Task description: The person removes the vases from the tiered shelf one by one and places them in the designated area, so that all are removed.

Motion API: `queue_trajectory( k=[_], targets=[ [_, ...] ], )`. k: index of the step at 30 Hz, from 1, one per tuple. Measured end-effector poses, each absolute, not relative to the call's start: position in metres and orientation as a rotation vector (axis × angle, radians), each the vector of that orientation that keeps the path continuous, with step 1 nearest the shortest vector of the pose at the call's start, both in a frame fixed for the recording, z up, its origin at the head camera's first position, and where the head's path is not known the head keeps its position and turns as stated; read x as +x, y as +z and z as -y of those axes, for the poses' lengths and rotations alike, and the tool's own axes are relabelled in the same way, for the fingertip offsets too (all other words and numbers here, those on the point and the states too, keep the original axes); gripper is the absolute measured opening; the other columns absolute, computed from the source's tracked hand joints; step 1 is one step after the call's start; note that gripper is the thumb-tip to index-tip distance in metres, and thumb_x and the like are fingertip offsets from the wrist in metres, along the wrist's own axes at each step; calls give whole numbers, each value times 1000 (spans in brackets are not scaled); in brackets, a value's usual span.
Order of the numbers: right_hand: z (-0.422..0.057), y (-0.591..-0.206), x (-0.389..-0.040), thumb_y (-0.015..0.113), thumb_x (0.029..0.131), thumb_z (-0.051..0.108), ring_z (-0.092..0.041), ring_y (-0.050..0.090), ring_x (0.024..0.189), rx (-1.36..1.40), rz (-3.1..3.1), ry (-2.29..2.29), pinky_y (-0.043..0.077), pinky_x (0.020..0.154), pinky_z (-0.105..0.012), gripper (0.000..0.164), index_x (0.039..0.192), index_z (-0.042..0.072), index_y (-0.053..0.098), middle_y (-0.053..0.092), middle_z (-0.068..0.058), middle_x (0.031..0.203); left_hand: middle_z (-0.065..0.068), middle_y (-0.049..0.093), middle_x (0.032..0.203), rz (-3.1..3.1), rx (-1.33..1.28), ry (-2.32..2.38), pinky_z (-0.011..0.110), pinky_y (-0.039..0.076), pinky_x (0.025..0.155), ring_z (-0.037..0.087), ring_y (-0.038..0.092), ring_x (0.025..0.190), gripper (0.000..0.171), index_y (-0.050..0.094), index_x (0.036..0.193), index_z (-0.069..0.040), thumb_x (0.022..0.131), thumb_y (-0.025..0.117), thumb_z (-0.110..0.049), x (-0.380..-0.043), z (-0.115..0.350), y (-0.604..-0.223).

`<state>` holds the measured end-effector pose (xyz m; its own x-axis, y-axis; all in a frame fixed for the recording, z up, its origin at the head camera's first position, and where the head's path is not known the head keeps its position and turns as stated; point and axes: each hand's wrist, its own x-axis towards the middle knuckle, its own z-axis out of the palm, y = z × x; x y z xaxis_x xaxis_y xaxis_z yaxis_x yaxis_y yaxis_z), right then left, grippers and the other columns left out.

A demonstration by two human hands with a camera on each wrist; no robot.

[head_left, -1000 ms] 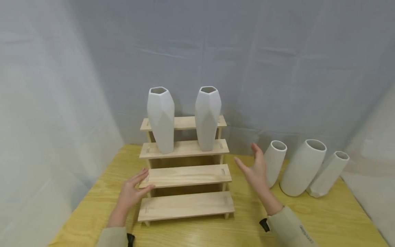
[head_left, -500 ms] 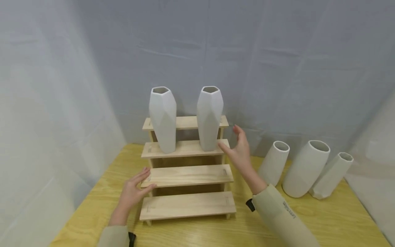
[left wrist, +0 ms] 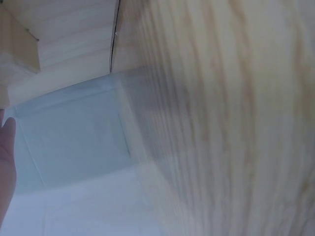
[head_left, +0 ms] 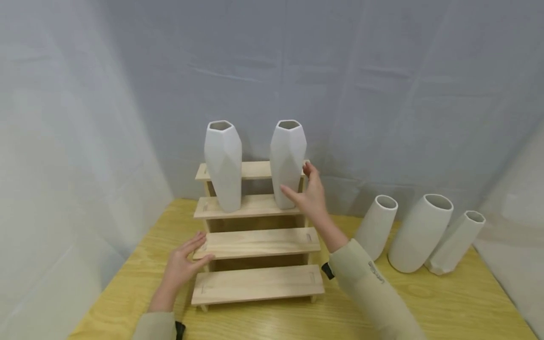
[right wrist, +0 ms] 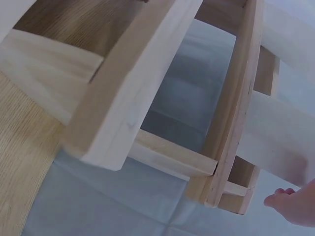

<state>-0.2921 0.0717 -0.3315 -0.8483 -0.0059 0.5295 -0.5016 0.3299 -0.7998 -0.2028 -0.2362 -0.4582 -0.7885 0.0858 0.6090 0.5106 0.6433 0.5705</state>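
Note:
Near the right end of the upper-middle step of a wooden stepped stand [head_left: 259, 283], a white faceted vase [head_left: 287, 151] stands upright. My right hand [head_left: 313, 194] reaches beside its lower half, thumb overlapping its front and fingers extended past its right side. In the right wrist view the fingertips [right wrist: 280, 197] show next to the pale vase [right wrist: 273, 137]; the thumb is out of sight. My left hand [head_left: 180, 264] lies at the left end of the second step up, fingers spread along its edge. A matching faceted vase [head_left: 223, 163] stands to the left.
On the yellowish wooden table [head_left: 425, 311] at right stand a slim round vase [head_left: 377, 226], a wider one [head_left: 420, 233] and a faceted one [head_left: 455, 243]. A grey cloth backdrop [head_left: 361, 94] hangs close behind the stand.
My right hand has moved left and up from near the slim round vase to the right faceted vase on the stand. The left hand stays put.

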Motion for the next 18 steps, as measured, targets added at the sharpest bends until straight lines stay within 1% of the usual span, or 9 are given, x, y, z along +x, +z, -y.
queue_trajectory(
  k=[3, 8, 18],
  targets=[
    [-68, -330, -295, 77, 69, 20, -26, 38, 117, 461, 2169, 1536, 32, 98, -41, 86, 134, -2, 24, 41, -17, 128, 21, 54, 116, 2314, -475, -1027, 4, 28, 88, 37, 46, 110, 51, 57, 109, 10, 65, 77, -8, -203, 236, -458],
    [-63, -326, -300, 77, 68, 22, -23, 41, 114, 444, 2163, 1579, 39, 92, -41, 87, 135, 3, 25, 41, -13, 126, 20, 54, 116, 2308, -471, -1018, 4, 28, 88, 36, 46, 110, 51, 58, 108, 10, 65, 78, -7, -204, 236, -458],
    [-57, -325, -303, 77, 67, 18, -25, 45, 109, 401, 2118, 1586, 42, 88, -40, 86, 134, 3, 25, 44, -15, 122, 20, 54, 117, 2318, -463, -1021, 4, 29, 88, 35, 46, 110, 52, 58, 109, 9, 64, 78, -9, -206, 236, -460]
  ],
)
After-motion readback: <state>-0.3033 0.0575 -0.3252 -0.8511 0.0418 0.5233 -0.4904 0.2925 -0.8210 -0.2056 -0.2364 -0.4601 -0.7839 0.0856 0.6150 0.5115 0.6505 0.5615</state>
